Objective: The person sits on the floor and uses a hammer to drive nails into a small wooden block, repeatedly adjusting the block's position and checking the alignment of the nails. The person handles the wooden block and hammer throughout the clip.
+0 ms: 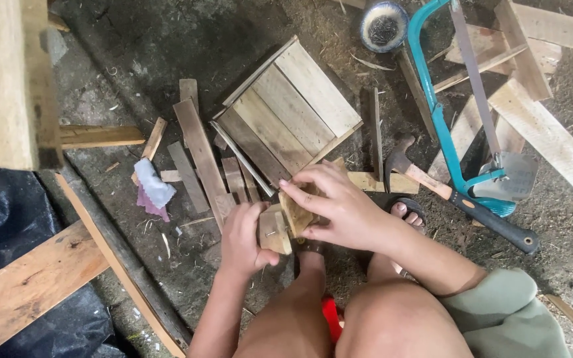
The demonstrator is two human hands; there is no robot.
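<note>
Bare arms, bare knees, olive shorts: your body as the head camera sees it.

Your left hand [245, 235] and right hand [341, 211] are ungloved, with no rings, watch or bands in view, and both forearms are uncovered, no sleeves reaching them. Both knees are bare. You wear soft olive-green shorts [505, 311], the cloth bunched in folds over the right thigh. Toes [407, 213] show in a dark open sandal beyond your right wrist. Something red shows between your legs; what it is cannot be told.

Rough matt wood block [274, 230] & slat panel [288, 113], glossy teal metal saw [447, 126].
</note>
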